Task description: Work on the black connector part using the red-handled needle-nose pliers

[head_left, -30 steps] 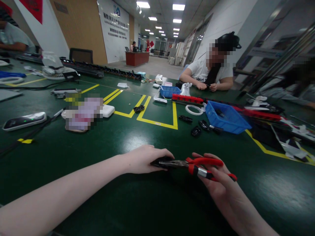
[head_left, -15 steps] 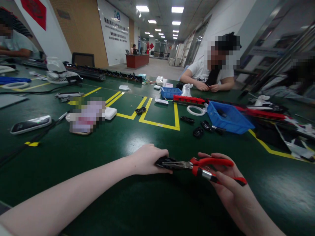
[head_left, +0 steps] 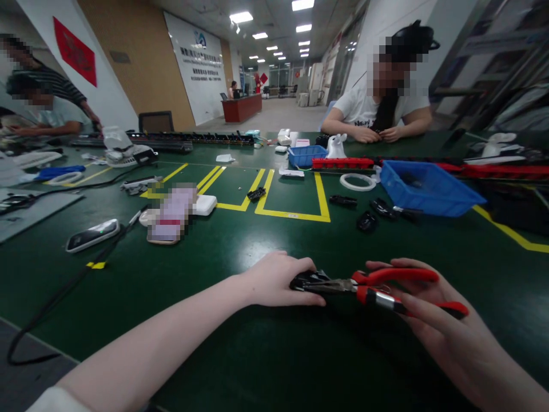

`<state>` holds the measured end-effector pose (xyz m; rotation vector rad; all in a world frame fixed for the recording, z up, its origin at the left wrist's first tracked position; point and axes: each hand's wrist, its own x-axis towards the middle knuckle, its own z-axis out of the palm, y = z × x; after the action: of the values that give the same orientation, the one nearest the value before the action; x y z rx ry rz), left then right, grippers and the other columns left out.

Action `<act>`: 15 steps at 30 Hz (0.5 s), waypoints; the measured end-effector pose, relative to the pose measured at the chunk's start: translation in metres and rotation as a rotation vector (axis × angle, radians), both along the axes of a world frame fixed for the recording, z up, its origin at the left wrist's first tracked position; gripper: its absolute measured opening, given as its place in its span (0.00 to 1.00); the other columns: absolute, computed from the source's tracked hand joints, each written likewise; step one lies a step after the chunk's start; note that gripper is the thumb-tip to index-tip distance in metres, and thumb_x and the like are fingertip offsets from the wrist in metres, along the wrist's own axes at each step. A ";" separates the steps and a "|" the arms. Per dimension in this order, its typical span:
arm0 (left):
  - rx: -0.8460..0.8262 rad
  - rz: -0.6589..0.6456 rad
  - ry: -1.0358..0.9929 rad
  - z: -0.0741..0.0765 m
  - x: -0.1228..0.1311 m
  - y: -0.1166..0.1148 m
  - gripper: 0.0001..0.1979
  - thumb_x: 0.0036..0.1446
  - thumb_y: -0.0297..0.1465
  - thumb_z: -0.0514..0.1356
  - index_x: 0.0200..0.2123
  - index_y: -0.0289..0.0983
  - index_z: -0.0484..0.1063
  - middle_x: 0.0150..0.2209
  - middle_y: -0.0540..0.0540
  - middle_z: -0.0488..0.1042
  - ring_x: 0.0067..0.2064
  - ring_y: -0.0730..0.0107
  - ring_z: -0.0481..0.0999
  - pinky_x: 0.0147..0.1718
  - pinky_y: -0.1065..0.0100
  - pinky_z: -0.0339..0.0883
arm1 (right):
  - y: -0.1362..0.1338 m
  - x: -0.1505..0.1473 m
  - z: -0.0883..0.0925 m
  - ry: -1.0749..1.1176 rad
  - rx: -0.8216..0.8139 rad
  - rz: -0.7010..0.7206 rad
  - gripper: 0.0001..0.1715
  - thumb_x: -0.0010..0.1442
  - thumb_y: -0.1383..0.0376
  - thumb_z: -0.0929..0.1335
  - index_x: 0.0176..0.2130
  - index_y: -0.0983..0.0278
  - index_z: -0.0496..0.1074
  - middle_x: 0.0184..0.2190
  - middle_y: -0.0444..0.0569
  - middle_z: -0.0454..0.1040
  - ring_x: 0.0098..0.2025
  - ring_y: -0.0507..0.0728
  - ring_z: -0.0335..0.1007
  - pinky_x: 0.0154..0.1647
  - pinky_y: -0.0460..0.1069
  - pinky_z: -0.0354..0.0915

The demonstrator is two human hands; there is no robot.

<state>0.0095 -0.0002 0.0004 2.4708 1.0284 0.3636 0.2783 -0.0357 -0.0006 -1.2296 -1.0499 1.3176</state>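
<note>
Low over the green table, my left hand [head_left: 281,280] is closed around a small glossy black part [head_left: 309,281], with thumb and fingers on its two sides. My right hand [head_left: 441,317] grips long-nose pliers [head_left: 397,277] by their red and black handles, which are spread apart. The pliers' metal jaws point left and reach the black part. Whether the jaws pinch it or only touch it, I cannot tell. My left palm hides the part's far end.
A phone [head_left: 171,214] and a white case [head_left: 205,205] lie ahead on the left. Ahead on the right are small black parts [head_left: 367,221], a tape roll [head_left: 357,182] and a blue bin [head_left: 433,191]. A person [head_left: 386,109] sits across the green table [head_left: 240,366].
The view has turned, so the scene sits differently in the picture. Both hands keep their grips, and the pliers' jaws stay at the black part.
</note>
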 end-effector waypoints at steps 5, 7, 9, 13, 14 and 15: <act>-0.010 -0.014 0.003 0.001 0.000 0.000 0.22 0.63 0.52 0.60 0.45 0.39 0.70 0.35 0.49 0.76 0.33 0.67 0.74 0.33 0.68 0.61 | 0.001 0.000 -0.002 -0.003 0.007 -0.019 0.31 0.44 0.52 0.79 0.47 0.52 0.74 0.50 0.51 0.80 0.55 0.71 0.75 0.57 0.67 0.70; -0.018 -0.018 -0.005 0.000 0.000 0.000 0.22 0.63 0.52 0.60 0.45 0.39 0.70 0.34 0.50 0.75 0.33 0.67 0.74 0.33 0.69 0.60 | 0.001 0.000 -0.002 -0.002 -0.007 -0.023 0.30 0.45 0.52 0.78 0.47 0.52 0.74 0.51 0.52 0.80 0.54 0.71 0.76 0.56 0.67 0.71; -0.018 -0.015 -0.007 -0.001 0.000 0.001 0.22 0.62 0.52 0.60 0.45 0.39 0.70 0.33 0.50 0.75 0.32 0.67 0.73 0.32 0.69 0.59 | 0.000 0.000 0.000 0.005 -0.035 -0.021 0.29 0.46 0.51 0.78 0.47 0.52 0.74 0.51 0.51 0.80 0.55 0.71 0.75 0.56 0.67 0.71; 0.000 0.003 0.016 -0.002 0.001 0.000 0.23 0.62 0.53 0.60 0.44 0.39 0.71 0.32 0.50 0.74 0.32 0.66 0.72 0.30 0.69 0.56 | -0.002 -0.001 0.004 0.057 -0.072 0.002 0.30 0.46 0.52 0.78 0.48 0.52 0.73 0.51 0.48 0.80 0.56 0.68 0.74 0.58 0.65 0.70; 0.004 0.005 0.019 -0.002 0.001 0.000 0.22 0.62 0.53 0.59 0.44 0.39 0.71 0.32 0.50 0.74 0.32 0.66 0.72 0.30 0.69 0.56 | -0.002 -0.001 0.004 0.070 -0.076 0.003 0.31 0.45 0.52 0.79 0.48 0.52 0.73 0.50 0.48 0.80 0.56 0.69 0.74 0.58 0.65 0.70; 0.006 0.003 0.019 -0.002 0.001 0.000 0.22 0.63 0.52 0.59 0.45 0.39 0.71 0.32 0.50 0.74 0.32 0.66 0.72 0.30 0.68 0.56 | -0.002 -0.001 0.004 0.079 -0.082 0.002 0.31 0.45 0.52 0.79 0.48 0.53 0.73 0.50 0.49 0.80 0.57 0.69 0.74 0.59 0.66 0.69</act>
<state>0.0100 -0.0006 -0.0014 2.4828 1.0407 0.3447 0.2769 -0.0382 0.0037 -1.2269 -0.9497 1.4117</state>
